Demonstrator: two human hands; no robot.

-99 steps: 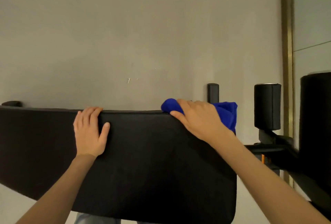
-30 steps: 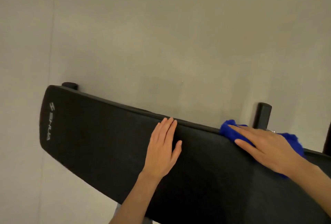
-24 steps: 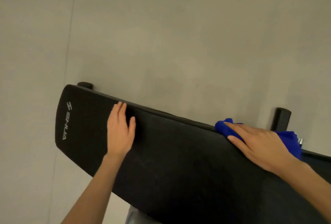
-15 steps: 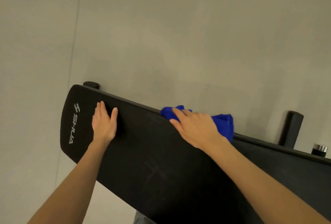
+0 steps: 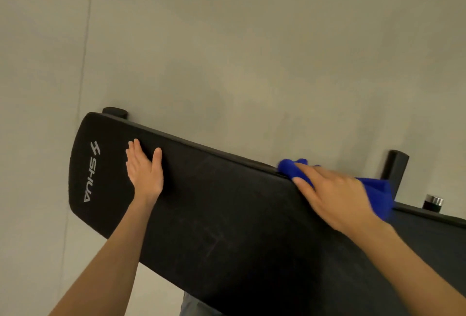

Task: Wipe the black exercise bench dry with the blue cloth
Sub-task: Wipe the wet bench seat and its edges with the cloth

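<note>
The black exercise bench [image 5: 227, 227] runs diagonally from upper left to lower right, with a white SHUA logo at its left end. My left hand [image 5: 145, 171] lies flat on the pad just right of the logo, fingers together, holding nothing. My right hand [image 5: 332, 197] presses the blue cloth [image 5: 375, 189] against the bench's far edge, right of the middle. The cloth bulges out past my fingertips and behind my wrist; the rest is hidden under my palm.
A black frame post [image 5: 394, 171] rises behind the bench at the right, and a small black cap with a silver ring [image 5: 432, 203] sits beside it. Another black foot end [image 5: 114, 112] shows behind the bench's left end. Grey floor surrounds the bench.
Over the last half second my right hand has slid the cloth rightward along the far edge, after sweeping left before that. My left hand stays by the logo.
</note>
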